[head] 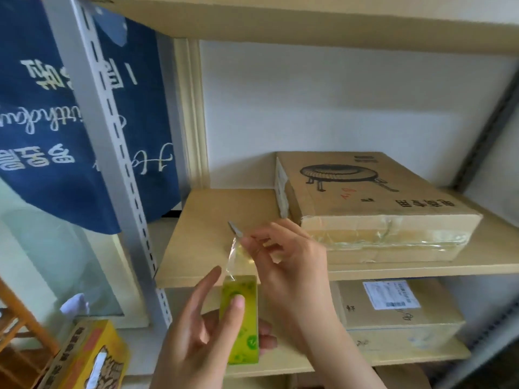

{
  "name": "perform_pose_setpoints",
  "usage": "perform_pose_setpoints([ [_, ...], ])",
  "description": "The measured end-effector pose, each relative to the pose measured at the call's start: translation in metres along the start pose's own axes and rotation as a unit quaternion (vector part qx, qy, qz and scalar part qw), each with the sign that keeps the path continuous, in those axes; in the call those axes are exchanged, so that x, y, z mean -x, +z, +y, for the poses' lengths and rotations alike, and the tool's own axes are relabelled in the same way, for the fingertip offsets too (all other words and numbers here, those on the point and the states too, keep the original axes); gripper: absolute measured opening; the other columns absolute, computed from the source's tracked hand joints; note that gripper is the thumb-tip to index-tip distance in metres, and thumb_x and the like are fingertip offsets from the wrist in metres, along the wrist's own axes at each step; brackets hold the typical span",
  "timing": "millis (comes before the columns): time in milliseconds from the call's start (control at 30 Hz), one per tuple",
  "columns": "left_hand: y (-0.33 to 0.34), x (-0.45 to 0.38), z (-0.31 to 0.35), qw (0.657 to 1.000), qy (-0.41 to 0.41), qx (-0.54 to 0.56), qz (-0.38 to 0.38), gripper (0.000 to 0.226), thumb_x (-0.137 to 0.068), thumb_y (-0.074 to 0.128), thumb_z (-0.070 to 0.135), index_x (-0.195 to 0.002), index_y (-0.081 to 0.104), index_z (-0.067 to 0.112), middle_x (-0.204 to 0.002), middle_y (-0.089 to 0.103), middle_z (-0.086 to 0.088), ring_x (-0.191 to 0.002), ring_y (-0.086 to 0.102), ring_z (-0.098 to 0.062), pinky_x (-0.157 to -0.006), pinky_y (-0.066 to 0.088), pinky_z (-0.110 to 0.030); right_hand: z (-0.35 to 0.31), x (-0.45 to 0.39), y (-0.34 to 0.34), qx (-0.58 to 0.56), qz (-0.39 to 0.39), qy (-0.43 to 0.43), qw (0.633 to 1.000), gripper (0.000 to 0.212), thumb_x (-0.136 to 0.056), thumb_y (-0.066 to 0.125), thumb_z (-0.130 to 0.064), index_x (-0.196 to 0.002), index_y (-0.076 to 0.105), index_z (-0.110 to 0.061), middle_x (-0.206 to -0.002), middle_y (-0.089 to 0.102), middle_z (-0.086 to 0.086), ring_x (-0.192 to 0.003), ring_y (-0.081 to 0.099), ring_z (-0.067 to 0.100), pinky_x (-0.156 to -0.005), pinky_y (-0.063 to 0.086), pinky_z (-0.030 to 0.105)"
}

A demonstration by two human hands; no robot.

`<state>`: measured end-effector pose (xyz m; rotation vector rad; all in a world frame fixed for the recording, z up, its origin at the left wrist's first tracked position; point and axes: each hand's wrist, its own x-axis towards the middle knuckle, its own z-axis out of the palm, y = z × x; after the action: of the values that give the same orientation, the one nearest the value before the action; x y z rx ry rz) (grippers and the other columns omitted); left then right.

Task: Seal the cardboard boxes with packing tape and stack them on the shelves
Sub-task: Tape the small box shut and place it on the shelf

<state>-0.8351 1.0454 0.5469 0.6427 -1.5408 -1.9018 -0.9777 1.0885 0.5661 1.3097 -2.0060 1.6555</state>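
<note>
Sealing is in hand: the green-cored roll of clear packing tape (243, 318) is gripped by the left hand (196, 338); its free end is pinched by the right hand (286, 262) fingers beside a small blade; cutting is judged next.

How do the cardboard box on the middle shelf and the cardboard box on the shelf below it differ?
The upper box has a black drawing printed on top; the lower box carries a white shipping label there. The upper box shows wrinkled clear tape along its near edge; no such tape is plain on the lower box. The upper box is in full view, while the shelf board hides part of the lower box. Both are flat, brown and closed.
</note>
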Motion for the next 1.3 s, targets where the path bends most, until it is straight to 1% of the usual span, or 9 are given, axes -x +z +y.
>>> perform_pose_setpoints([
  [100, 0.062, -0.007, -0.017, 0.993, 0.017, -0.029, -0.113, 0.071, -0.082, 0.075, 0.017, -0.142, 0.04, 0.032, -0.091, 0.077, -0.014, -0.088, 0.075, -0.029, -0.089, 0.057, -0.043, 0.02, -0.007, -0.063, 0.016, 0.018, 0.079, 0.997, 0.019, -0.084, 0.076, -0.02, -0.075, 0.074, -0.036, -0.071, 0.071, -0.018, -0.067, 0.067, 0.002, -0.063, 0.052, 0.016],
  [267, 0.151, -0.024, -0.038, 0.976, 0.007, -0.077, -0.202, 0.068, -0.097, 0.062, 0.015, -0.145, 0.017, 0.034, -0.091, 0.079, 0.005, -0.089, 0.074, -0.009, -0.077, 0.05, -0.01, 0.054, -0.017, -0.156, 0.073, 0.08, 0.137, 0.985, 0.026, -0.081, 0.078, -0.01, -0.069, 0.074, -0.033, -0.062, 0.07, -0.015, -0.058, 0.064, 0.0, -0.06, 0.048, 0.009],
  [433, 0.209, -0.046, -0.042, 0.978, 0.008, -0.122, -0.17, 0.046, -0.099, 0.051, 0.047, -0.131, 0.047, 0.015, -0.092, 0.078, -0.002, -0.087, 0.074, -0.022, -0.087, 0.056, -0.037, 0.083, -0.07, -0.194, 0.192, 0.101, 0.085, 0.973, 0.008, -0.079, 0.079, -0.012, -0.075, 0.079, -0.019, -0.064, 0.072, -0.007, -0.063, 0.065, 0.007, -0.066, 0.051, 0.019],
  [633, 0.217, -0.052, -0.051, 0.978, 0.04, -0.187, -0.082, 0.044, -0.096, 0.054, 0.048, -0.131, 0.058, 0.021, -0.094, 0.074, 0.003, -0.088, 0.069, -0.008, -0.081, 0.057, -0.027, 0.118, -0.108, -0.188, 0.24, -0.016, 0.093, 0.966, 0.008, -0.079, 0.077, -0.019, -0.073, 0.079, -0.024, -0.059, 0.065, -0.015, -0.06, 0.061, 0.0, -0.056, 0.047, 0.008],
  [833, 0.225, -0.052, -0.049, 0.977, 0.081, -0.189, -0.047, 0.04, -0.094, 0.054, 0.051, -0.1, 0.069, 0.014, -0.056, 0.056, 0.007, -0.053, 0.051, -0.007, -0.059, 0.043, -0.023, 0.124, -0.115, -0.182, 0.268, -0.056, 0.084, 0.958, 0.009, -0.081, 0.074, -0.016, -0.076, 0.078, -0.022, -0.071, 0.073, -0.003, -0.068, 0.067, 0.018, -0.066, 0.059, 0.035],
  [967, 0.229, -0.055, -0.052, 0.99, 0.031, -0.122, -0.069, 0.034, -0.096, 0.056, 0.046, -0.102, 0.067, 0.015, -0.086, 0.077, -0.004, -0.084, 0.073, -0.025, -0.081, 0.059, -0.051, 0.126, -0.115, -0.18, 0.327, -0.09, 0.064, 0.939, 0.015, -0.082, 0.078, -0.029, -0.095, 0.075, -0.021, -0.107, 0.063, -0.004, -0.09, 0.061, 0.019, -0.074, 0.055, 0.033],
  [1067, 0.231, -0.053, -0.053, 0.991, 0.033, -0.091, -0.09, 0.021, -0.102, 0.053, 0.031, -0.103, 0.065, 0.013, -0.085, 0.079, 0.004, -0.081, 0.076, -0.016, -0.078, 0.061, -0.048, 0.129, -0.119, -0.185, 0.389, -0.086, 0.054, 0.916, 0.072, -0.072, 0.081, -0.053, -0.128, 0.054, -0.016, -0.124, 0.044, 0.001, -0.104, 0.053, 0.024, -0.081, 0.047, 0.034],
  [1233, 0.226, -0.057, -0.06, 0.989, 0.061, -0.111, -0.076, 0.028, -0.099, 0.056, 0.04, -0.094, 0.069, 0.016, -0.076, 0.076, 0.011, -0.073, 0.073, -0.005, -0.069, 0.056, -0.021, 0.125, -0.104, -0.195, 0.317, -0.157, -0.153, 0.923, 0.036, -0.09, 0.065, -0.043, -0.118, 0.072, -0.021, -0.121, 0.066, -0.004, -0.113, 0.059, 0.021, -0.088, 0.05, 0.037],
  [1300, 0.222, -0.057, -0.064, 0.977, 0.103, -0.179, -0.048, 0.042, -0.096, 0.056, 0.05, -0.074, 0.065, 0.015, -0.053, 0.06, 0.017, -0.051, 0.054, -0.001, -0.051, 0.038, -0.012, 0.132, -0.094, -0.198, 0.288, -0.23, -0.139, 0.919, 0.055, -0.087, 0.046, -0.065, -0.127, 0.066, -0.032, -0.132, 0.062, -0.016, -0.123, 0.054, 0.006, -0.095, 0.05, 0.033],
])
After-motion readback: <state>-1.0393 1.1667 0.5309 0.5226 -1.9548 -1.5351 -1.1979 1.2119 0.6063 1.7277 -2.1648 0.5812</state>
